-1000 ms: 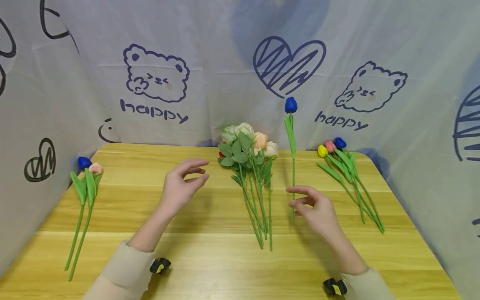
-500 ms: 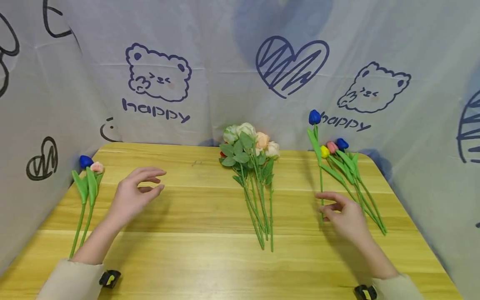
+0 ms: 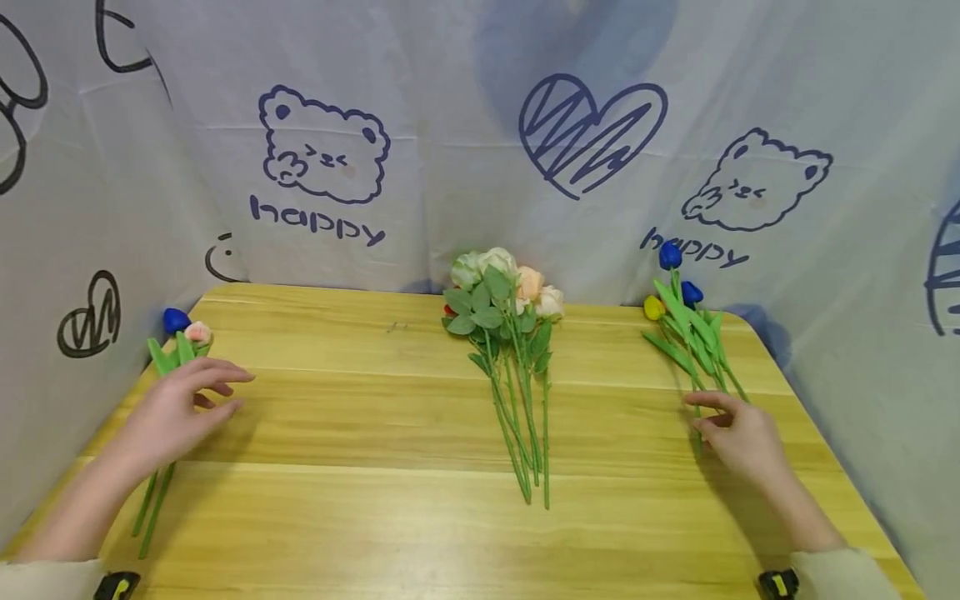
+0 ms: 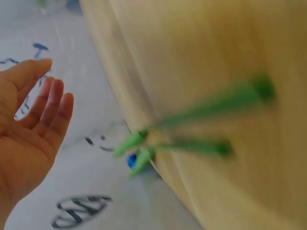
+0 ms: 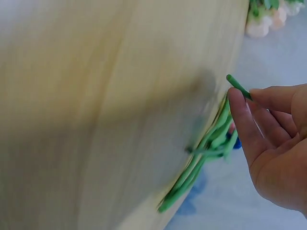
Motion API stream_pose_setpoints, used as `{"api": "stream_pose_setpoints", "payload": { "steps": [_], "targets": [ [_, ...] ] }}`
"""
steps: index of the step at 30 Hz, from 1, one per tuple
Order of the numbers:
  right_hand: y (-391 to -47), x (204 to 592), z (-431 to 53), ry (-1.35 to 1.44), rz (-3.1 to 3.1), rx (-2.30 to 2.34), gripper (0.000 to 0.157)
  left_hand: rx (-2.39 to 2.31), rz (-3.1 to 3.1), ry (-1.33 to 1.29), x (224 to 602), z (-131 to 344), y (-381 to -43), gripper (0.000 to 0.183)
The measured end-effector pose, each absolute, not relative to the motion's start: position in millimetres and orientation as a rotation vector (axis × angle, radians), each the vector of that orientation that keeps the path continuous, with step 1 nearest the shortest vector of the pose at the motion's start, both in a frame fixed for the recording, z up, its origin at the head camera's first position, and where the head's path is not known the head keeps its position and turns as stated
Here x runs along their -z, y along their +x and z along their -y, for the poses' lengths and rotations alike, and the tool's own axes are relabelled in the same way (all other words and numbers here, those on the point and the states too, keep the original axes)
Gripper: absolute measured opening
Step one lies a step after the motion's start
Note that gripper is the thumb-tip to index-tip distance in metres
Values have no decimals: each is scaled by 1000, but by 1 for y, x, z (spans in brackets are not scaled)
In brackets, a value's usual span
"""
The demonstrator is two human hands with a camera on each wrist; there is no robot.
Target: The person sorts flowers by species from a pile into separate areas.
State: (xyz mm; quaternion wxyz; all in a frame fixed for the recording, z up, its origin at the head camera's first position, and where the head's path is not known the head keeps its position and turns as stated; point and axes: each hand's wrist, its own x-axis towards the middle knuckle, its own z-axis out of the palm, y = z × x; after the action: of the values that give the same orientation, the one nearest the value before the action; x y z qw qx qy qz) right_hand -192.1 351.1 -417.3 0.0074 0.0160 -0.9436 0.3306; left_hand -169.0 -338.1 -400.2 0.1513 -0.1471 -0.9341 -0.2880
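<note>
My right hand [image 3: 746,437] pinches the lower stem of a blue tulip [image 3: 671,255] between thumb and fingertips, its bloom pointing away from me. The right wrist view shows the cut end of that stem [image 5: 238,86] poking out past the fingertips. Behind and below it lie more tulips, a yellow one [image 3: 654,307] and a blue one [image 3: 691,293] among them, partly covered by the held flower's leaf. Over at the left, my left hand [image 3: 176,412] hovers with loosely bent fingers, holding nothing. It partly hides two tulips, one blue [image 3: 176,320] and one pale pink [image 3: 198,333].
A bunch of roses [image 3: 498,292] in white, cream and peach lies at the middle of the wooden table [image 3: 337,517], stems toward me. Cloth walls [image 3: 450,108] with drawn bears and hearts rise along the back and both sides.
My right hand has carried the blue tulip rightward, from beside the roses to over the right tulips. The empty left hand has swung left, to the left-hand tulips. The roses stay put.
</note>
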Motion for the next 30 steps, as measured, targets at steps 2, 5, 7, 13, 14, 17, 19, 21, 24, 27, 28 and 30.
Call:
{"api": "stream_pose_setpoints", "payload": {
  "steps": [2, 5, 7, 13, 14, 17, 19, 21, 24, 27, 28, 30],
  "targets": [
    [-194, 419, -359, 47, 2972, -999, 36, 791, 2715, -423, 403, 351, -165, 34],
    [-197, 421, -369, 47, 2992, -950, 36, 768, 2784, -384, 408, 368, -158, 32],
    [-199, 422, -375, 50, 3003, -921, 35, 733, 2840, -351, 412, 378, -154, 32],
    [-205, 424, -386, 53, 3028, -807, 33, 679, 2953, -287, 419, 398, -149, 33],
    [-206, 424, -388, 45, 3030, -791, 33, 681, 2966, -276, 420, 400, -149, 33],
    [-210, 425, -390, 13, 3035, -771, 33, 686, 3032, -237, 422, 405, -149, 34],
    [-212, 425, -391, -7, 3040, -781, 33, 672, 3079, -203, 422, 407, -150, 36],
    [-213, 426, -391, -18, 3042, -796, 33, 660, 3113, -185, 423, 410, -151, 38],
    [-214, 428, -392, -35, 3048, -828, 33, 647, 3128, -169, 423, 411, -152, 38],
    [-213, 430, -393, -47, 3046, -840, 33, 660, 3122, -179, 424, 412, -155, 36],
    [-213, 430, -393, -53, 3045, -844, 33, 665, 3122, -179, 424, 412, -155, 35],
    [-212, 431, -394, -66, 3041, -850, 33, 673, 3117, -185, 424, 412, -157, 34]
  ]
}}
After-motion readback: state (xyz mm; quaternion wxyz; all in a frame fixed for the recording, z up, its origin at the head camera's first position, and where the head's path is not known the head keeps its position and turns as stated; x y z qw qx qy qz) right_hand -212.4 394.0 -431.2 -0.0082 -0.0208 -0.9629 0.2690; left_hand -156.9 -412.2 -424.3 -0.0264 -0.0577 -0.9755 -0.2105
